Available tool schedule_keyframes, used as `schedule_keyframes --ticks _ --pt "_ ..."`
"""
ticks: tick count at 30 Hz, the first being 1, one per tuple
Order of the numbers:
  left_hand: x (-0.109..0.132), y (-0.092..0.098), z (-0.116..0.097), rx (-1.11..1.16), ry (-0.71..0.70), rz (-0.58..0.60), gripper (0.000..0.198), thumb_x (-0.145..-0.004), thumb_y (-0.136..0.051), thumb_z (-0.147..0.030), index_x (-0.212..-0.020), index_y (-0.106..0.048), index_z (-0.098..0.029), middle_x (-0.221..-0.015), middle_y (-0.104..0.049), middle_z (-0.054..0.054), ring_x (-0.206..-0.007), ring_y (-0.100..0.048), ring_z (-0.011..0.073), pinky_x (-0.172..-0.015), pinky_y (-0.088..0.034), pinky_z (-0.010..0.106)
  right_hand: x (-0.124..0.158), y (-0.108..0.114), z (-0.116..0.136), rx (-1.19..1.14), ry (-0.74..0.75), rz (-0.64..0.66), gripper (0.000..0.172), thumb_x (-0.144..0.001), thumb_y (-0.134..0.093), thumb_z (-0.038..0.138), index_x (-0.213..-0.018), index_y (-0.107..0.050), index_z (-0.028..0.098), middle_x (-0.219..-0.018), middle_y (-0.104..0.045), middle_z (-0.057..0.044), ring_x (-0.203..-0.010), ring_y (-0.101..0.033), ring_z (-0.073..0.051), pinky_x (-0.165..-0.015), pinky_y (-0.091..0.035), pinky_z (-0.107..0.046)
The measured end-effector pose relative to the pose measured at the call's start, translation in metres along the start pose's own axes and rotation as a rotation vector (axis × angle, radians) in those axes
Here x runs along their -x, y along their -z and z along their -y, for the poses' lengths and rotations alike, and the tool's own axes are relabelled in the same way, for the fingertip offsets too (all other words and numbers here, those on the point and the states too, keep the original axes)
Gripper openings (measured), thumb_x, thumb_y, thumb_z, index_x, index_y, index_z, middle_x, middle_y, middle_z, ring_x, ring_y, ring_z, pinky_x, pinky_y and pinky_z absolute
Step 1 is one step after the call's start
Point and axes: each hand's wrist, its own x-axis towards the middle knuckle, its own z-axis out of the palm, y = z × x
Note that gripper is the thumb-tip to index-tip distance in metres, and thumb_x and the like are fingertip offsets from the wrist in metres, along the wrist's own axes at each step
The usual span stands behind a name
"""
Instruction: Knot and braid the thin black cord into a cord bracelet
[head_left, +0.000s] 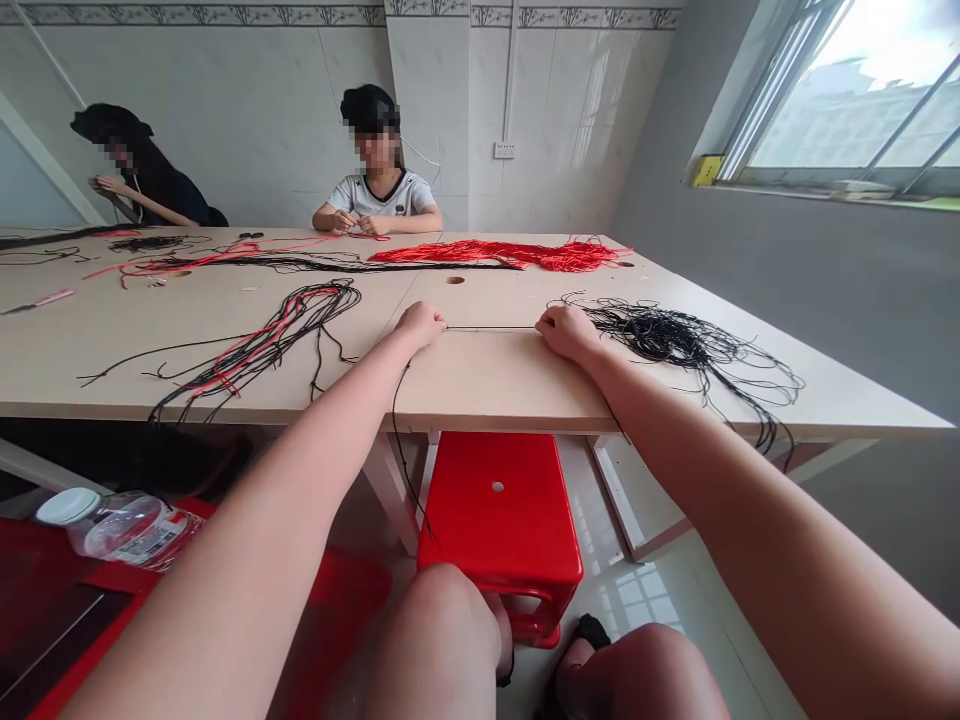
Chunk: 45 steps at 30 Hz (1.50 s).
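Pale and tiled, the far wall [555, 110] rises behind a long, light-coloured table [480, 390]. Over its near half, I see a thin black cord [491, 328] pulled straight from side to side: the left hand [422, 322] and right hand [568, 330] each have their fingers clamped together on it. A black tangle [664, 335] lies just right of the right hand; a black-and-red bundle [274, 340] lies to the left. Farther back rest red cords [570, 256], and a person [382, 195] sits at the far edge. A red stool [495, 510] stands by the near edge.
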Motion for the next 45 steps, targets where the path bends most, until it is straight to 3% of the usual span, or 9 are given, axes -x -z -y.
schedule_keyframes --ticks 16,31,45 --pt "0.0034 -0.0035 0.0060 0.013 -0.046 -0.017 0.007 -0.067 -0.058 -0.022 -0.066 -0.065 -0.018 -0.071 -0.064 0.003 -0.060 -0.052 0.0141 -0.057 -0.037 0.024 0.0032 -0.0026 0.0012 0.022 0.009 -0.007 0.026 -0.076 -0.045 0.027 -0.084 -0.068 0.018 -0.089 -0.068 -0.007 -0.082 -0.059 -0.021 -0.066 -0.041 -0.027" --pt "0.0089 -0.0029 0.0028 0.025 -0.062 -0.037 0.007 -0.064 -0.058 -0.020 -0.064 -0.065 -0.018 -0.074 -0.065 0.004 -0.066 -0.055 0.0161 -0.060 -0.039 0.025 0.0045 -0.0015 0.0026 0.029 0.015 -0.005 0.026 -0.076 -0.045 0.025 -0.084 -0.069 0.017 -0.088 -0.069 -0.008 -0.081 -0.059 -0.021 -0.064 -0.041 -0.026" --pt "0.0083 -0.0050 0.0027 -0.002 -0.075 -0.051 0.010 -0.064 -0.057 -0.019 -0.068 -0.066 -0.017 -0.075 -0.066 0.005 -0.070 -0.057 0.0174 -0.065 -0.042 0.025 0.0034 -0.0032 0.0032 0.088 0.045 0.025 0.026 -0.080 -0.045 0.026 -0.087 -0.068 0.018 -0.095 -0.066 -0.009 -0.087 -0.058 -0.023 -0.071 -0.042 -0.029"
